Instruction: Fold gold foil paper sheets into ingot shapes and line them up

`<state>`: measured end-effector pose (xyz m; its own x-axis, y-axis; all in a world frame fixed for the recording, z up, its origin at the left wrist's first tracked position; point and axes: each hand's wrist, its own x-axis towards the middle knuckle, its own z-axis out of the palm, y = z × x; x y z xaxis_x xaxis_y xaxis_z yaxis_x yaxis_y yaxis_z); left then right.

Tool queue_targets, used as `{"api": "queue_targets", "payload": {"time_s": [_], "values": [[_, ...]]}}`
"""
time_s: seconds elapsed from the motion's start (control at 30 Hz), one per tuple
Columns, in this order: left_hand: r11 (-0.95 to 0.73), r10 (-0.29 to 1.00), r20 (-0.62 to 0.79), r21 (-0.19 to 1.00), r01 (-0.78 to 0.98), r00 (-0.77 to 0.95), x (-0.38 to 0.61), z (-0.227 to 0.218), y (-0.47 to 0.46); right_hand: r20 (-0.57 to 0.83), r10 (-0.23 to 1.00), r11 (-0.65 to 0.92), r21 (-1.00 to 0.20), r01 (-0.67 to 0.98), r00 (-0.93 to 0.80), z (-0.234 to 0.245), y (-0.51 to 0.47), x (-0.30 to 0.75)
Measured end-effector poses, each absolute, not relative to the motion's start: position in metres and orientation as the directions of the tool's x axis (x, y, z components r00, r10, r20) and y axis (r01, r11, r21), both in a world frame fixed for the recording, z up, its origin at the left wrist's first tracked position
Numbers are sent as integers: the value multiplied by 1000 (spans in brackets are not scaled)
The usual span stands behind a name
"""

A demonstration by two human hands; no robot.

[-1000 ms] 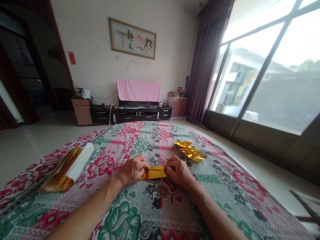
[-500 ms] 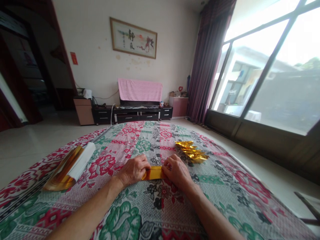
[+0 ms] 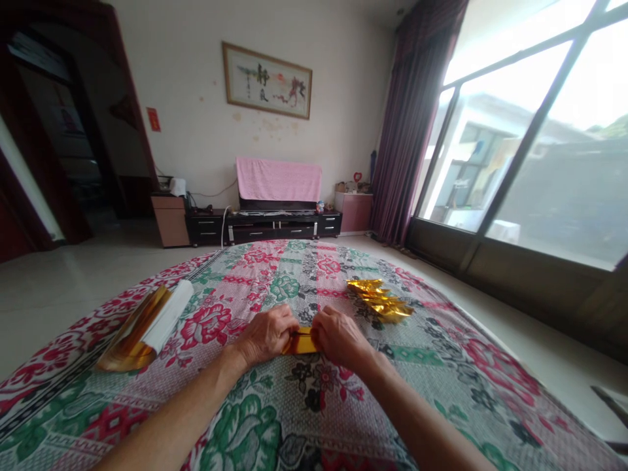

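Observation:
A small folded sheet of gold foil paper (image 3: pixel 305 343) lies on the patterned tablecloth (image 3: pixel 245 425), between my two hands. My left hand (image 3: pixel 273 330) pinches its left end with curled fingers. On the other end, my right hand (image 3: pixel 338 333) is closed the same way, the fingertips hiding the paper's edge. Beyond my right hand rests a row of folded gold foil pieces (image 3: pixel 380 301) with pointed tips. Off to the left is a stack of gold foil sheets (image 3: pixel 135 337), partly curled, with a white sheet (image 3: pixel 169 317) along its right side.
The round table's far edge faces a low black TV cabinet (image 3: pixel 272 229) with a pink cloth (image 3: pixel 279 178) draped over the screen. A purple curtain (image 3: pixel 417 118) and large window (image 3: pixel 530 137) stand on the right. A dark doorway (image 3: pixel 69 144) is at the left.
My right hand has shifted slightly left, closer to my left hand, so less of the gold paper shows between them. The whole view has tilted a little.

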<state>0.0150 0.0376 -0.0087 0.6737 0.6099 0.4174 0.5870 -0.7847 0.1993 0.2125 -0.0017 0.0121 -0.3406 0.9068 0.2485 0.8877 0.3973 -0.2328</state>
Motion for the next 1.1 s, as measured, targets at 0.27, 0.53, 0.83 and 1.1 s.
{"api": "queue_targets", "payload": {"time_s": [0.27,0.53,0.83,1.1], "values": [[-793,603,451,246,557,658,14,-8,39,337,873,424,-169,890,-352,9,-11,206],[-775,632,432,338,533,644,5,-6,44,320,866,440,-126,889,-383,9,-10,208],[-740,670,423,439,509,610,1,-8,47,269,875,434,-65,899,-403,12,-12,207],[-766,639,457,442,466,618,2,-9,48,283,880,411,-52,910,-382,7,-9,206]]}}
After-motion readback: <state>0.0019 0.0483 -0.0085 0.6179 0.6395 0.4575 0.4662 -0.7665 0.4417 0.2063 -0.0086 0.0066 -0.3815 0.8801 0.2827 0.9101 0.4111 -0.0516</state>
